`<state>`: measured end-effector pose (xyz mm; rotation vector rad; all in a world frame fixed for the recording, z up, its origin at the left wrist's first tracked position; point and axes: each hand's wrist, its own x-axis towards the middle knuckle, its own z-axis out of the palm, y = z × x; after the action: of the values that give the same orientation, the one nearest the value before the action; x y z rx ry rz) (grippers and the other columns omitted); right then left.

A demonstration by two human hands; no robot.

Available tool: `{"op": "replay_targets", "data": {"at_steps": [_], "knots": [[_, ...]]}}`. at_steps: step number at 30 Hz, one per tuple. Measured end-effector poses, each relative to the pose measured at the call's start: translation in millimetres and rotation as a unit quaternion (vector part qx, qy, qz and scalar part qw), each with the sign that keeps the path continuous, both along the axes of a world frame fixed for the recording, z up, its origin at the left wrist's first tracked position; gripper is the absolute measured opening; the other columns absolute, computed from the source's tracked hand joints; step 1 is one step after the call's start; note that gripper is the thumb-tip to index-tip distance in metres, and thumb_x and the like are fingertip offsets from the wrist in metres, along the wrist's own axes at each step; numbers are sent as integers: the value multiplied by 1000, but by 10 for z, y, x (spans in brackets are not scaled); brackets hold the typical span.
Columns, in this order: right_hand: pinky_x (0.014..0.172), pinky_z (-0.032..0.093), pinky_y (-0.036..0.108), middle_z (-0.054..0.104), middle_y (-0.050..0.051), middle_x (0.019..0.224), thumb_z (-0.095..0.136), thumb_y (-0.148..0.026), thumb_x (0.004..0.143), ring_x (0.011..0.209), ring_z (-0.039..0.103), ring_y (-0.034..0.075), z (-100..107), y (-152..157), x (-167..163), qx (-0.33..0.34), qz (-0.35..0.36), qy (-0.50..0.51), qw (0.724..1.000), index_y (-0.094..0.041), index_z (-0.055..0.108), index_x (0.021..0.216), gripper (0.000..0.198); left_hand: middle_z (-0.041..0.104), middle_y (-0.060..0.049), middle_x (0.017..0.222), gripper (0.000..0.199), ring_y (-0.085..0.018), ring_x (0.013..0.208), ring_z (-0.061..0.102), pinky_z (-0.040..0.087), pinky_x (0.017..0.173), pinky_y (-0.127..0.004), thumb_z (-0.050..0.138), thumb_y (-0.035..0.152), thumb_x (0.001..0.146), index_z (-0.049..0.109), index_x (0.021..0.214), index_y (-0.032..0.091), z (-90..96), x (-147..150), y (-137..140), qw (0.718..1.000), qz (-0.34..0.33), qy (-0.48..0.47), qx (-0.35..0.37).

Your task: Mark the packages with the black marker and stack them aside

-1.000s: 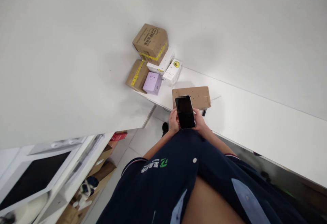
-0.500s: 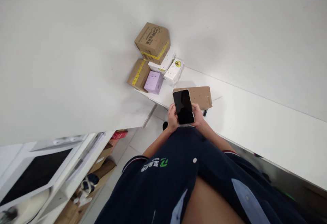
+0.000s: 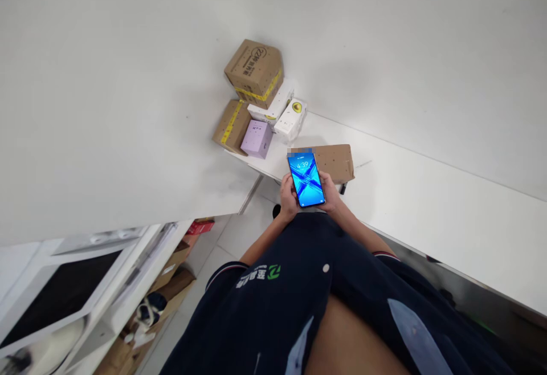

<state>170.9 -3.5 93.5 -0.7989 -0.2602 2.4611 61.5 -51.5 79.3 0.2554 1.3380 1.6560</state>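
Note:
A smartphone (image 3: 306,180) is held upright between both hands, its screen lit blue and showing 4:39. My left hand (image 3: 289,197) is closed around the phone's left edge. My right hand (image 3: 329,192) grips the right edge near the lower corner. Just behind the phone, a long brown cardboard box (image 3: 335,162) lies on the white table (image 3: 410,192), partly hidden by the phone. A small black object (image 3: 343,188) shows beside my right hand, at the box's lower edge.
At the table's far left end stand a purple box (image 3: 257,138), a white avocado box (image 3: 291,119), a brown taped box (image 3: 233,126) and a larger carton (image 3: 255,73) stacked on another white box. A white shelf with a microwave (image 3: 62,295) is at lower left.
The phone's screen has gone from black to lit blue, with the time showing. Both hands keep their grip in nearly the same place.

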Motion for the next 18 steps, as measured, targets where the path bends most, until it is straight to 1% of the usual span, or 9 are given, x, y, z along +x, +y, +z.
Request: {"op": "replay_targets", "data": {"at_steps": [3, 5, 8, 10, 12, 14, 15, 17, 18], "knots": [[85, 60, 48, 77, 7, 97, 55, -51, 82, 96, 73, 30, -21, -11, 41, 23, 8, 0, 1000, -22, 63, 113, 44, 45, 6, 57, 32, -6, 45, 38, 29, 45, -21, 67, 49, 84, 66, 91, 18, -7, 8, -8, 1000, -29, -2, -5], [84, 60, 50, 77, 8, 98, 53, -53, 83, 95, 73, 30, -22, -27, 116, 42, 10, 5, 999, -21, 63, 115, 47, 47, 6, 57, 39, -6, 42, 37, 28, 43, -21, 64, 55, 85, 67, 96, 18, -37, 15, -4, 998, -68, -13, -3], [81, 60, 49, 77, 10, 99, 54, -58, 80, 94, 73, 31, -13, -61, 340, 68, -14, -12, 998, -21, 62, 116, 52, 65, -2, 77, 45, -11, 58, 57, 43, 53, -24, 56, 58, 88, 68, 106, 18, -124, -8, 20, 996, -87, 2, 23], [78, 61, 48, 76, 10, 99, 55, -62, 78, 93, 73, 31, -25, -85, 575, 82, -48, -54, 994, -21, 62, 116, 57, 69, -6, 89, 42, -14, 71, 64, 49, 63, -26, 54, 54, 90, 67, 109, 18, -203, -60, 41, 997, -71, 37, 21], [74, 61, 46, 75, 10, 98, 53, -67, 77, 89, 72, 30, -75, -108, 871, 102, -97, -119, 983, -21, 62, 115, 60, 69, -6, 91, 36, -14, 74, 63, 50, 67, -27, 54, 48, 91, 66, 109, 19, -292, -135, 60, 995, -49, 88, -1], [70, 60, 44, 74, 10, 96, 49, -70, 78, 86, 72, 29, -175, -132, 1206, 127, -153, -208, 958, -21, 61, 114, 62, 67, -5, 93, 32, -13, 75, 62, 50, 69, -27, 57, 42, 90, 65, 111, 20, -381, -219, 79, 988, -36, 147, -27], [68, 59, 42, 73, 10, 96, 47, -72, 79, 83, 71, 28, -243, -146, 1378, 135, -181, -268, 937, -21, 61, 115, 64, 66, -5, 96, 30, -13, 77, 62, 51, 71, -27, 58, 39, 89, 65, 112, 21, -425, -259, 89, 983, -34, 174, -41], [67, 57, 38, 70, 10, 97, 45, -71, 80, 80, 69, 25, -404, -183, 1704, 131, -206, -418, 875, -20, 60, 117, 64, 65, -6, 102, 29, -14, 83, 62, 52, 77, -28, 60, 32, 87, 64, 114, 21, -505, -324, 112, 973, -37, 215, -71], [67, 56, 37, 69, 9, 98, 46, -68, 82, 80, 68, 24, -491, -209, 1847, 134, -202, -508, 827, -21, 58, 121, 62, 64, -6, 106, 30, -14, 85, 62, 52, 79, -28, 61, 30, 86, 64, 115, 21, -540, -349, 125, 969, -40, 227, -87]]}}
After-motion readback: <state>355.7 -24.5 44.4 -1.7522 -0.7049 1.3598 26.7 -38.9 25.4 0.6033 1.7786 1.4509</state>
